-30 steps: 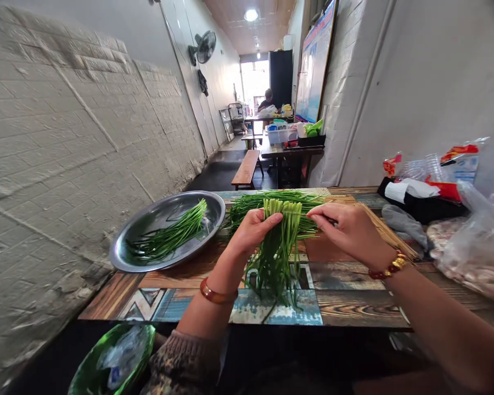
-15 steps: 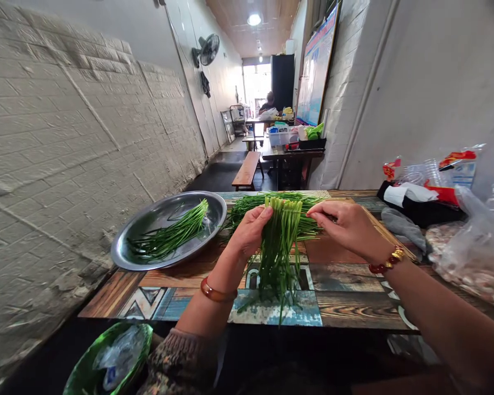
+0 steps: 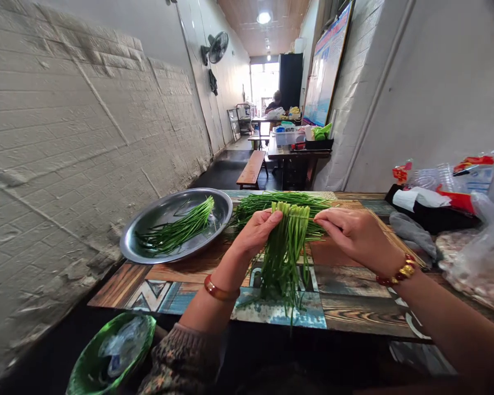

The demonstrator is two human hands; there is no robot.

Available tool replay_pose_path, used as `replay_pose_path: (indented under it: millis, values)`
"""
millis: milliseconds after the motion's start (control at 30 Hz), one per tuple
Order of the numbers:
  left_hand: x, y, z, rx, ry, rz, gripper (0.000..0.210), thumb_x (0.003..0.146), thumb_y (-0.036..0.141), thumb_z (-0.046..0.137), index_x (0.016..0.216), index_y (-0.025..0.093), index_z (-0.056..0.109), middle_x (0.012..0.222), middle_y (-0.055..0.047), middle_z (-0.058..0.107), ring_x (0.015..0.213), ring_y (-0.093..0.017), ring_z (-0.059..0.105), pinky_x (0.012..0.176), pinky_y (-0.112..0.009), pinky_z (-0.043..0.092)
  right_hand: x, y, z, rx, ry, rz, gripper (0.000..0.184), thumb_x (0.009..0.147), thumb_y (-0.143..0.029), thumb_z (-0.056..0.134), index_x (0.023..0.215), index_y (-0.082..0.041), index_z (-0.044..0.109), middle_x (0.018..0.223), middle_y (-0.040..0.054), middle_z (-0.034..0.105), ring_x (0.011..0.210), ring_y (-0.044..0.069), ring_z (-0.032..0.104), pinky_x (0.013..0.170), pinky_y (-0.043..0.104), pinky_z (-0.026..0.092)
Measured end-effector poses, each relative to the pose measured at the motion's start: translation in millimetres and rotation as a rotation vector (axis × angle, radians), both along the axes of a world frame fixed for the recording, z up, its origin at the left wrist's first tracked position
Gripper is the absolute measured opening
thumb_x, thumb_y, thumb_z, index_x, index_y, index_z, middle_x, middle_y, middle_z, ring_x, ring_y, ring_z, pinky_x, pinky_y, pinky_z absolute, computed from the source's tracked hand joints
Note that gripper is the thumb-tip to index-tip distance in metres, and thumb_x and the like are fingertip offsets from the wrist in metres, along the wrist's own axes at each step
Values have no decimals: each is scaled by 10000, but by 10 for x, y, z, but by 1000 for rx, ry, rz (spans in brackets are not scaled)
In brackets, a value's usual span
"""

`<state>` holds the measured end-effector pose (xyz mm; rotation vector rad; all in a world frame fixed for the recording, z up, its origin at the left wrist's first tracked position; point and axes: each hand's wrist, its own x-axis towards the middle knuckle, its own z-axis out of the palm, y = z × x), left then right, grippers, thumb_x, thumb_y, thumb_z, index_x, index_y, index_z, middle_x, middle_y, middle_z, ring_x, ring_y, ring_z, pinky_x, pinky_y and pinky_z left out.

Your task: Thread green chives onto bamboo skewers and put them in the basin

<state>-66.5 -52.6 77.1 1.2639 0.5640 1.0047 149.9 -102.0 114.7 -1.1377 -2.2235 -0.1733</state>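
My left hand (image 3: pixel 260 230) is closed around a row of garlic chives (image 3: pixel 286 255), near their pale cut ends. The long green leaves hang down over the table edge side. A thin skewer (image 3: pixel 312 220) runs crosswise through or over the stalks just below the cut ends; which one I cannot tell. Its right end is pinched between the thumb and fingers of my right hand (image 3: pixel 349 233). Behind both hands lies a loose pile of chives (image 3: pixel 251 206). Another bundle of chives (image 3: pixel 185 225) rests in a steel basin (image 3: pixel 129 247) on the left.
Thin sticks (image 3: pixel 399 238) lie right of my right hand. Beyond them are a grey bag (image 3: pixel 414 236), a black tray (image 3: pixel 436 216) and a clear plastic bag (image 3: pixel 481 258). A green-lined bin (image 3: pixel 80 356) stands below left. A bench (image 3: pixel 252 169) and a distant person (image 3: pixel 276 101) are ahead.
The view has shifted slightly, so the scene sits further right. Both hands keep their hold on the chives and skewer, and more of the skewer shows beside the stalks.
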Motion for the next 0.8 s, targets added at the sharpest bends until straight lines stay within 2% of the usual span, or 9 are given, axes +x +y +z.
replay_pose_path:
  millis: [167, 333, 467, 533, 600, 667, 733, 800]
  values:
    - [-22, -4, -3, -17, 12, 39, 433, 699, 550, 701, 780, 125, 685, 662, -19, 639, 580, -115, 545, 566, -236, 425, 104, 24, -5, -75, 40, 8, 238, 921, -321, 453, 936, -223, 670, 978, 55, 729, 859, 233, 686, 753, 351, 513]
    - [-178, 14, 2, -16, -127, 119, 381, 726, 508, 698, 718, 130, 656, 631, 1, 615, 549, -89, 511, 572, -229, 412, 250, 56, 104, -129, -6, 55, 223, 871, -357, 507, 951, -279, 699, 1016, 48, 738, 891, 260, 699, 757, 378, 547]
    - [-298, -7, -35, -18, -123, 89, 395, 715, 511, 708, 816, 129, 699, 703, -26, 662, 614, -116, 565, 617, -243, 432, 221, 22, 81, -249, -25, 88, 251, 866, -381, 496, 956, -287, 710, 942, 57, 753, 789, 256, 717, 635, 356, 565]
    - [-341, -13, -53, -24, -110, 87, 426, 717, 524, 702, 890, 135, 712, 728, -33, 676, 631, -125, 580, 628, -246, 441, 173, 2, 73, -275, -17, 90, 259, 863, -389, 493, 963, -289, 710, 936, 53, 753, 793, 257, 716, 645, 362, 568]
    - [-391, -16, -64, 0, -108, 94, 450, 724, 532, 692, 954, 146, 714, 789, -44, 695, 697, -145, 611, 670, -256, 457, 123, -20, 105, -266, 22, 58, 245, 861, -400, 503, 960, -313, 709, 973, 34, 746, 853, 253, 708, 715, 372, 563]
    - [-464, -18, -76, 64, -137, 121, 473, 722, 520, 701, 1031, 162, 702, 903, -59, 709, 851, -180, 638, 773, -274, 469, 69, -42, 182, -258, 89, -19, 225, 860, -421, 517, 942, -341, 711, 997, 15, 737, 879, 240, 697, 752, 368, 548]
    - [-571, -25, -107, 110, -197, 189, 520, 718, 505, 713, 1123, 183, 668, 1021, -68, 701, 1009, -207, 620, 883, -292, 452, -7, -55, 284, -270, 171, -108, 220, 846, -452, 543, 922, -346, 719, 946, 18, 736, 811, 221, 692, 695, 343, 534]
    - [-709, -46, -175, 87, -271, 302, 557, 740, 512, 691, 1196, 200, 621, 1098, -75, 684, 1077, -215, 603, 925, -307, 443, -128, -46, 385, -276, 280, -163, 230, 821, -465, 581, 924, -319, 726, 825, 36, 718, 704, 189, 661, 594, 297, 496]
